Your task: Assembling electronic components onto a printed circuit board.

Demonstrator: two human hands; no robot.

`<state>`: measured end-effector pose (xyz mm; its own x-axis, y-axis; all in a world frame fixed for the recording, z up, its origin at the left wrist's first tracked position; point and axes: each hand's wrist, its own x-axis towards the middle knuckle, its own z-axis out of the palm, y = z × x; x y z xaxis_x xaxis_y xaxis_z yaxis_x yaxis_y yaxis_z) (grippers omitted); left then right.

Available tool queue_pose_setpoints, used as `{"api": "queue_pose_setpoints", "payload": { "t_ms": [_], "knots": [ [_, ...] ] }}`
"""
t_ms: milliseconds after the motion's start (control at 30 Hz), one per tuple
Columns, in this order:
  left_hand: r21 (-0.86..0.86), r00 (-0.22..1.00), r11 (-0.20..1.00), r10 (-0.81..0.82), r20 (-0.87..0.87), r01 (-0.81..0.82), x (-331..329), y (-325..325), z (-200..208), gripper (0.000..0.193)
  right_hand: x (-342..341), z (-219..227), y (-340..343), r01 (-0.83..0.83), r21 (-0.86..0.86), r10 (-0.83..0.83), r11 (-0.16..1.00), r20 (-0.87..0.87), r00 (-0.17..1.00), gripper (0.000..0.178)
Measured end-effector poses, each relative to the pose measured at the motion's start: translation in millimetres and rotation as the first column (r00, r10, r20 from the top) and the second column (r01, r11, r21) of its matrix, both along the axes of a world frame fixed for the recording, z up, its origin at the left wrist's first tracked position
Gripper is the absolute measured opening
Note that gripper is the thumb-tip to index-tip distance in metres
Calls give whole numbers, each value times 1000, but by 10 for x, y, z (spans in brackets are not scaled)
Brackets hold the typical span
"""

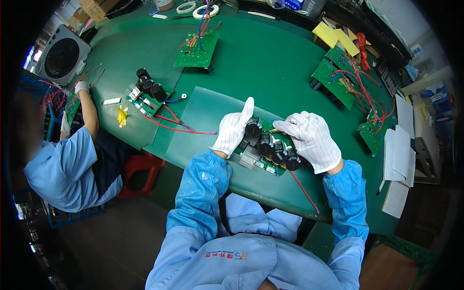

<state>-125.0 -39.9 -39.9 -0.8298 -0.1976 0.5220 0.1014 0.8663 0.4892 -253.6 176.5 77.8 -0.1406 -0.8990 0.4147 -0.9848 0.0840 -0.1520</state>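
Observation:
In front of me a green circuit board (271, 167) lies on a translucent sheet (193, 121). It carries several black cylindrical capacitors (266, 144) and a silver heat sink (250, 158). My left hand (233, 129), in a white striped glove, is closed at the board's left side with one digit pointing up; some fingers are hidden behind a capacitor. Over the board's far right part is my gloved right hand (311, 137), fingers pinched together. A small thin tip shows at its fingertips, too small to name. A red wire (304, 192) trails from the board toward the near table edge.
Another board with capacitors (150, 94) lies to the left, beside crumpled yellow material (122, 116). More wired boards stand at the back (198, 50) and right (333, 84). Papers (398, 154) lie at the right edge. A co-worker (65, 164) handles a board beside a fan (62, 55).

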Motion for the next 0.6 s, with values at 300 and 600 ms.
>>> {"api": "queue_pose_setpoints", "payload": {
  "t_ms": [300,600],
  "knots": [
    [9,999,1000,-15,47,15,23,16,99,79,-73,49,1,-36,50,36,998,0,999,23],
    [-8,1000,1000,2,-8,-2,1,12,32,76,-16,217,-23,0,114,7,993,-64,998,36]
  ]
}}
